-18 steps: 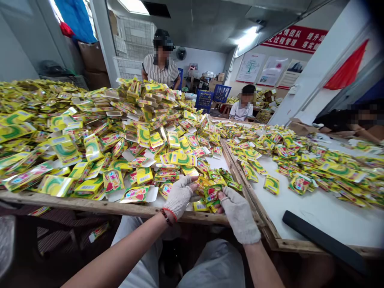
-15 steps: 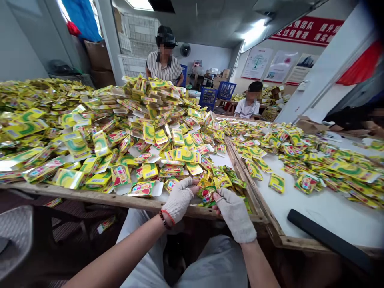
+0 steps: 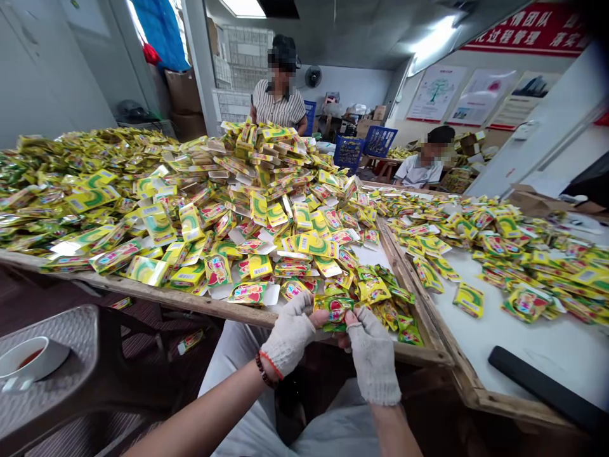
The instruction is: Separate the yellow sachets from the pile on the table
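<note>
You are holding a printed packet (image 3: 337, 310) between both hands, just above the table's near wooden rim (image 3: 228, 310); taking the packet as clock centre, with twelve straight away from you, your left hand (image 3: 291, 330) is pinching from about eight o'clock and your right hand (image 3: 373, 355) from between four and five; both grips are looking nearly closed, thumbs pressing in, with little more than the packet between bare fingertips; whether a further layer is lying beneath, I cannot tell from this view; loose packets (image 3: 373, 289) are lying just beside it at two o'clock, and the wooden divider (image 3: 423, 301) is running past at three; a heap of boxes (image 3: 259, 209) is spreading from nine round to twelve, one flat box (image 3: 250, 293) lying near the rim at nine; risk, as judged: the glossy packet could be slipping if either pinch were easing, then dropping past the rim toward your lap; uneven pulling between the hands could be creasing or tearing it; a left-wrist knock could be tipping boxes over the edge, since several are lying close to it; a fallen-looking carton (image 3: 191, 341) is resting on the floor between eight and nine.
</note>
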### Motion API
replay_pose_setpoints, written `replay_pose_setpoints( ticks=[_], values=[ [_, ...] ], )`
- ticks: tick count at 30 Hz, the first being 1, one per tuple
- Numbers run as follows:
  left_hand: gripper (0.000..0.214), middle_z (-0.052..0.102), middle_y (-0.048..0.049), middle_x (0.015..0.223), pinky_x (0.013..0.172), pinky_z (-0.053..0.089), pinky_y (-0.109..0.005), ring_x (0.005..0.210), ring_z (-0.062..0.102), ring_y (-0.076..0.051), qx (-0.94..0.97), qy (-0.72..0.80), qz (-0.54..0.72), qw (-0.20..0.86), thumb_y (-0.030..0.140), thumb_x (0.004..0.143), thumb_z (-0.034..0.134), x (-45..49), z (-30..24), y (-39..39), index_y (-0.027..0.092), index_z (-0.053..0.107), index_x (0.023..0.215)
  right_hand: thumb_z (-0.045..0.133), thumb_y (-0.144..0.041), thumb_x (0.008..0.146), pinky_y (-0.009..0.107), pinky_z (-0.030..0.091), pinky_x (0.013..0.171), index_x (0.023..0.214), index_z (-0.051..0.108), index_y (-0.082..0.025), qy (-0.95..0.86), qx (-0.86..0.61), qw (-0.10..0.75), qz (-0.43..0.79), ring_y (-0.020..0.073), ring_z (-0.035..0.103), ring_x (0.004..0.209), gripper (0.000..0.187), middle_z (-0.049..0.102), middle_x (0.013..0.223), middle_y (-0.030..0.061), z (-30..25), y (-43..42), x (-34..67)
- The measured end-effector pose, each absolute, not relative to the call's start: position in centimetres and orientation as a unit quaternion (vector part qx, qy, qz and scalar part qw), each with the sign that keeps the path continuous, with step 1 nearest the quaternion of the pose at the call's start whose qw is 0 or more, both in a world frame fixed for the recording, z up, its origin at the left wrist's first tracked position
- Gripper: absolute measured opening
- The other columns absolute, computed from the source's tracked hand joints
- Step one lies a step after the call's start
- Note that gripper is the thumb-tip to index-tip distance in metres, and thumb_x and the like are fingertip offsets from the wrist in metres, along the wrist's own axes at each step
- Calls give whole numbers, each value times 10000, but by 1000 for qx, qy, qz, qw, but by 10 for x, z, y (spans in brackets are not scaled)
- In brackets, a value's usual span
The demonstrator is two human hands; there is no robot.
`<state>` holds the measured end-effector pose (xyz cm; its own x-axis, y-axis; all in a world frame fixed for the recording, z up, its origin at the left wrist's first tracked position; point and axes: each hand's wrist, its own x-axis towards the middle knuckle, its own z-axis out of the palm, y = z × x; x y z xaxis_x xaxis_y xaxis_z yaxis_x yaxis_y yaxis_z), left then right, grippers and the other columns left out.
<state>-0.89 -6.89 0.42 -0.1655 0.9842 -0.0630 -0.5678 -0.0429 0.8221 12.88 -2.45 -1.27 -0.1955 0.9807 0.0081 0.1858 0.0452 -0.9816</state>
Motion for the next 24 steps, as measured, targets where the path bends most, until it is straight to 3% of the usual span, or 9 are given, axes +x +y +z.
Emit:
replay_pose_setpoints(
  ticks=[3,6,8,10,14,17,20,24],
  values=[
    [416,672,-64,949,765,540,-308,851,649,-192,330,385,661,553,330,679,793,-10,-3,-72,158,565,980,478,-561,853,293,495,538,803,555,-219,-648,-518,389,401,185,584,583,354,638,728,42,-19,-32,130],
    [416,661,-52,895,751,526,-299,819,634,-181,365,406,631,551,384,708,766,-9,-12,-79,144,577,991,518,-562,821,342,531,742,982,592,-197,-683,-519,389,335,242,642,830,405,685,931,98,-19,-40,134],
    [377,637,-32,826,698,505,-275,764,609,-161,398,444,604,529,412,743,730,-8,-16,-85,136,578,952,542,-540,807,355,527,824,1100,588,-182,-708,-488,384,337,262,634,970,465,683,1046,117,-18,-42,137],
    [297,605,-16,776,661,474,-256,729,573,-145,465,496,566,467,416,811,654,-11,-15,-89,140,577,888,548,-509,806,354,531,839,1091,612,-177,-723,-459,367,362,265,627,1013,442,687,1066,121,-17,-41,141],
    [149,600,-57,926,770,440,-310,866,550,-186,672,592,405,184,278,908,485,-40,5,-77,168,585,895,578,-507,779,338,566,687,1004,620,-173,-664,-497,397,393,258,664,869,405,700,993,120,-12,-27,149],
    [205,600,-91,1050,848,402,-399,981,523,-248,802,569,181,-6,163,842,494,-71,20,-54,199,586,1021,581,-536,774,303,536,495,970,577,-185,-599,-524,421,436,209,653,616,401,691,853,78,-6,-12,153],
    [344,615,-96,1030,881,372,-458,1005,514,-280,855,508,50,-93,149,786,521,-90,25,-31,216,561,1121,605,-538,756,285,502,423,928,540,-197,-567,-518,435,470,177,607,488,387,654,742,35,-6,-2,151],
    [491,609,-110,1034,872,383,-468,969,533,-294,862,494,38,-110,225,676,610,-93,25,-16,195,550,1162,606,-541,756,282,503,426,930,520,-197,-547,-497,444,506,161,597,469,395,632,742,20,-14,4,144]
  ],
)
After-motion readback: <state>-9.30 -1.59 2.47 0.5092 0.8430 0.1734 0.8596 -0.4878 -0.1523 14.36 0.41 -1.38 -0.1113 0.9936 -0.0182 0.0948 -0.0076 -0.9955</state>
